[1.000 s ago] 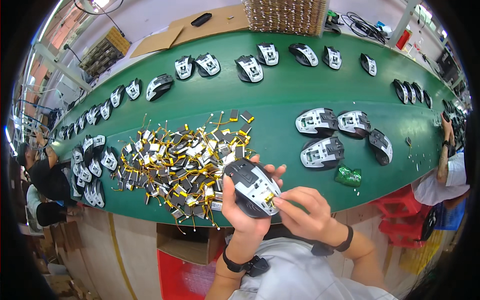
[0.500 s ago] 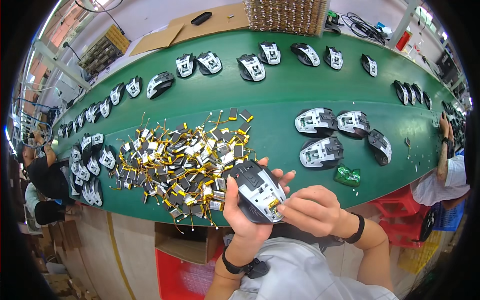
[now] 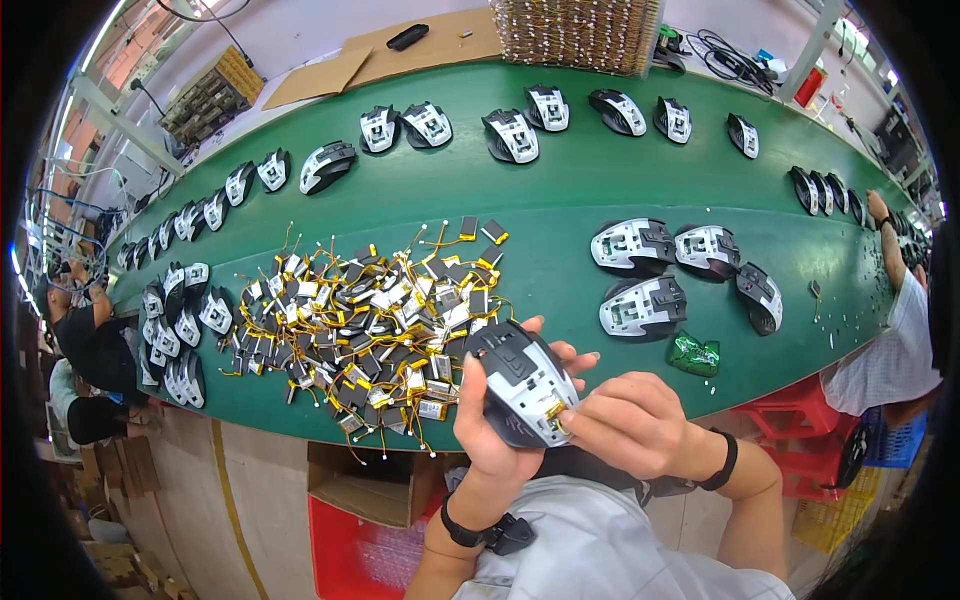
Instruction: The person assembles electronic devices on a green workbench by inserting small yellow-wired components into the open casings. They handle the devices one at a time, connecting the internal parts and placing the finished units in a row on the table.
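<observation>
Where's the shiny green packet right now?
In the head view, the green packet lies on the table right of centre, just below four computer mice.

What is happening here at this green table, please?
A person holds a black-and-white mouse in the left hand. The right hand has its fingertips at a small yellow piece near the mouse's lower end; whether they pinch or press it is unclear. On the green table, a pile of small wired batteries lies to the left. To the right are four similar mice and a green packet.
</observation>
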The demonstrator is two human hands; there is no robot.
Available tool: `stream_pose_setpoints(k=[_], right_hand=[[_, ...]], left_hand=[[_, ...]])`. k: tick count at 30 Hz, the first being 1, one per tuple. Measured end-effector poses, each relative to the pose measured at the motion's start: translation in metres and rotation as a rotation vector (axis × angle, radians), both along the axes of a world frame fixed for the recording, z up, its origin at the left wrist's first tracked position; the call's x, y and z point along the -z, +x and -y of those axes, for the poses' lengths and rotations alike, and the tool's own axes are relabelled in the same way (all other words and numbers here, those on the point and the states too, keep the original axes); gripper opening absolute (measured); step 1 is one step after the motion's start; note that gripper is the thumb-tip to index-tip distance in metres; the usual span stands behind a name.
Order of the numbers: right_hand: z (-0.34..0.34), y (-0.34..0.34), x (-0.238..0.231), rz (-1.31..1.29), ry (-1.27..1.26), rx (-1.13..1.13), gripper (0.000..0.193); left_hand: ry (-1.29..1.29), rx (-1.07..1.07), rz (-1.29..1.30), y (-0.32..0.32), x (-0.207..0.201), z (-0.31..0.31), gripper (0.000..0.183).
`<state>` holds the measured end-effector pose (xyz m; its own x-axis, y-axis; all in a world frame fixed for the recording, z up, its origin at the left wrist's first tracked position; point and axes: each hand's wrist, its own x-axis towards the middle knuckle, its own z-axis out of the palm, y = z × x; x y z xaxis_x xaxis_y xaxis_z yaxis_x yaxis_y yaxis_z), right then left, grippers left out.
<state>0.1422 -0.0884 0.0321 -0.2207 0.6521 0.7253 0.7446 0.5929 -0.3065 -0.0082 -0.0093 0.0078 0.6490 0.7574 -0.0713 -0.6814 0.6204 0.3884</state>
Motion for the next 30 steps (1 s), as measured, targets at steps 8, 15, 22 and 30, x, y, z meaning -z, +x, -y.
stream_pose_setpoints(k=[8, 15, 22, 30], right_hand=[[0.003, -0.004, 0.001, -1.383, -1.243, -0.425, 0.031], [-0.002, -0.022, -0.003, -1.415, -1.230, -0.335, 0.023], [-0.002, -0.022, 0.005, -1.456, -1.222, -0.349, 0.021], [-0.004, -0.021, 0.004, -1.411, -1.086, -0.300, 0.028]], left_hand=[[0.419, -0.260, -0.234, -0.002, -0.009, -0.004, 0.095], [0.422, -0.268, -0.222, 0.000, -0.014, 0.002, 0.095], [0.427, -0.205, -0.232, -0.004, -0.011, 0.001, 0.099], [0.351, -0.236, -0.174, 0.000, -0.008, -0.004, 0.090]])
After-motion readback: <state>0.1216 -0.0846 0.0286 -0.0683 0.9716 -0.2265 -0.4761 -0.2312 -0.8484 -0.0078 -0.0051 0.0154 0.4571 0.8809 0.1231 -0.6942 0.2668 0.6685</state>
